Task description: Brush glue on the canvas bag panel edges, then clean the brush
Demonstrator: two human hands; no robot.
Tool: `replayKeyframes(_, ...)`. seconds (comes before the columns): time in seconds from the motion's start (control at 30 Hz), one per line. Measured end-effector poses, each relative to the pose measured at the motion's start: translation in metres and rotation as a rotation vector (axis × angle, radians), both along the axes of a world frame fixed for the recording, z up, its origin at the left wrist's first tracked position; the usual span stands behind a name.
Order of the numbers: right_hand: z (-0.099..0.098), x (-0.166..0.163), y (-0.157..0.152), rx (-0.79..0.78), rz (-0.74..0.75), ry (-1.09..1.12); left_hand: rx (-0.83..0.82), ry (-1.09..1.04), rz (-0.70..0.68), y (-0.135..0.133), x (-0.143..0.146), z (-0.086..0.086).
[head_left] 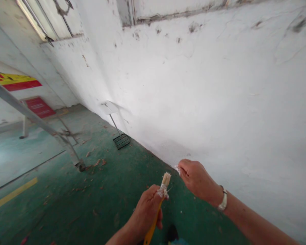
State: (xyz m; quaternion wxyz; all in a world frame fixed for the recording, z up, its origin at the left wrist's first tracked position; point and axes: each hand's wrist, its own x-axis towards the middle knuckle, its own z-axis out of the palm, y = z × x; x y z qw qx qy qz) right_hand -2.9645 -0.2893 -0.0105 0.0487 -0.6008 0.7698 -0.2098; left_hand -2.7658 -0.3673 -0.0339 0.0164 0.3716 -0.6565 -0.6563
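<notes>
My left hand [149, 207] is wrapped round a paintbrush [154, 226] with a yellow handle and pale bristles pointing up and away from me. White, crumpled material [163, 193] clings around the brush's neck by my thumb. To the right, my right hand [195, 178] is closed in a pinch in front of the base of the wall. A small white scrap [177, 169] shows at its fingertips; its exact kind is unclear. The two hands are apart, with the bristles between them.
A white wall [206, 102] with chipped spots runs along the right. The green floor [112, 190] has scattered debris. A small stand [115, 124] leans near the wall. On the left stands a metal frame leg [68, 148], with a red sign [39, 107] behind it.
</notes>
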Motion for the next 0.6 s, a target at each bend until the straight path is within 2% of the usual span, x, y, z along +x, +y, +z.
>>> replayKeyframes(0.13,-0.005,0.009,0.007,-0.155,0.099,-0.214,0.027,0.007,0.009,-0.003,0.002,-0.004)
replayKeyframes(0.23,-0.014,0.021,0.005,-0.216,0.190,-0.234,0.031,0.007,0.004,-0.004,0.000,-0.003)
replayKeyframes(0.33,-0.020,0.027,0.001,-0.189,0.232,-0.166,0.010,0.000,0.003,-0.003,-0.003,0.000)
replayKeyframes(0.6,-0.024,0.028,-0.005,-0.101,0.188,-0.052,-0.078,-0.023,0.010,0.001,-0.009,0.006)
